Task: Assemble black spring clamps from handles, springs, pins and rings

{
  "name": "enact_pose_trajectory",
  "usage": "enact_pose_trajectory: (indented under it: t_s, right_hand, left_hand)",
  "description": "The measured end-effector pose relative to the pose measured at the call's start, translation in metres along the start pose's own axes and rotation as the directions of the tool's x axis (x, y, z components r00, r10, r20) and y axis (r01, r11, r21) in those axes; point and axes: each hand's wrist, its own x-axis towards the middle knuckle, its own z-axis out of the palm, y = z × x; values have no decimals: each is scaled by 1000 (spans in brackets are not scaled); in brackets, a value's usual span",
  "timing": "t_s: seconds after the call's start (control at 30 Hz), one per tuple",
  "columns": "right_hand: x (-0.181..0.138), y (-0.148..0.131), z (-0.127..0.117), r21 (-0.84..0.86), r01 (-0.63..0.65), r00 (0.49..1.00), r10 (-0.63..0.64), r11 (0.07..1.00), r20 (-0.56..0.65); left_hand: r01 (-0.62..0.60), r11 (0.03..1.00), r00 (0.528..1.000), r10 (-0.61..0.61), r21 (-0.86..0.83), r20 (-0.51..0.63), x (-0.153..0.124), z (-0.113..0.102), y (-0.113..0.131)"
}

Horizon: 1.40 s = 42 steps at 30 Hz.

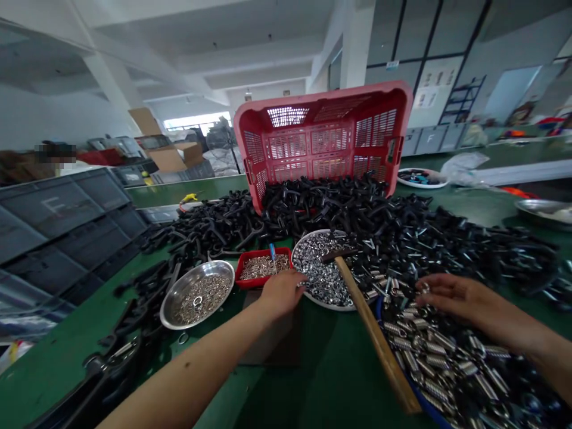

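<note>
My left hand (283, 293) is at the left rim of a round plate (308, 294) heaped with small silvery metal parts (324, 274). Its fingers are curled together, and what they grip is hidden. Over a blue-rimmed bowl (417, 390) of metal springs (440, 360), my right hand (465, 298) has its fingertips closed around a small shiny metal piece (424, 288). A hammer (373, 333) with a wooden handle lies across the plate, its handle reaching toward me beside the bowl. Left of the plate, a red tray (241, 275) holds small metal pins and a blue-handled tool (272, 252).
A metal dish (168, 310) of small parts stands at left. Black plastic parts (223, 217) are piled across the green table (333, 363), spilling from a tipped red crate (319, 98). Grey bins (58, 220) stand at far left. A dark flat block (272, 345) lies below my left forearm.
</note>
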Motion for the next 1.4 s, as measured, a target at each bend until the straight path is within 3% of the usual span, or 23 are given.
enact_pose_trajectory:
  t_s: [0.1, 0.23, 0.4, 0.5, 0.57, 0.63, 0.73, 0.83, 0.9, 1.1, 1.4]
  right_hand:
    - [-21, -11, 23, 197, -101, 986, 72, 975, 148]
    - [-32, -9, 43, 283, -176, 981, 144, 943, 131]
    - [-27, -6, 53, 358, -221, 973, 181, 907, 142]
    - [-25, -12, 61, 475, -280, 959, 217, 834, 184]
    - [-24, -17, 68, 546, -309, 950, 223, 779, 220]
    - [-25, -23, 77, 581, -309, 949, 207, 753, 236]
    - [-26, -33, 91, 583, -290, 953, 171, 759, 251]
    - [-28, -45, 104, 559, -261, 958, 139, 787, 251]
    - [-28, -51, 112, 577, -229, 968, 121, 784, 220]
    - [-24, -60, 135, 740, -189, 982, 111, 645, 155]
    - [-27, -62, 163, 775, -251, 968, 163, 580, 191]
  left_hand:
    - [80, 994, 997, -79, 76, -21, 48, 11, 6]
    - [103, 990, 994, -105, 100, 10, 78, 24, 6]
    - [110, 992, 994, -110, 64, -8, 82, 30, 6]
    - [126, 992, 991, -125, 19, -45, 75, 29, 7]
    - [109, 986, 991, -117, -129, -58, 65, 27, 11]
    - [32, 899, 998, -54, -438, -38, 48, 26, 18]
    - [19, 498, 998, 36, -867, 43, 16, 26, 36]
    - [204, 139, 978, 15, -969, 208, -10, 27, 50]
    - [291, 22, 957, 4, -957, 291, -21, 28, 53]
    - [325, -34, 946, 9, -945, 325, -38, 32, 41]
    - [313, -24, 949, -21, -949, 313, -47, 33, 34]
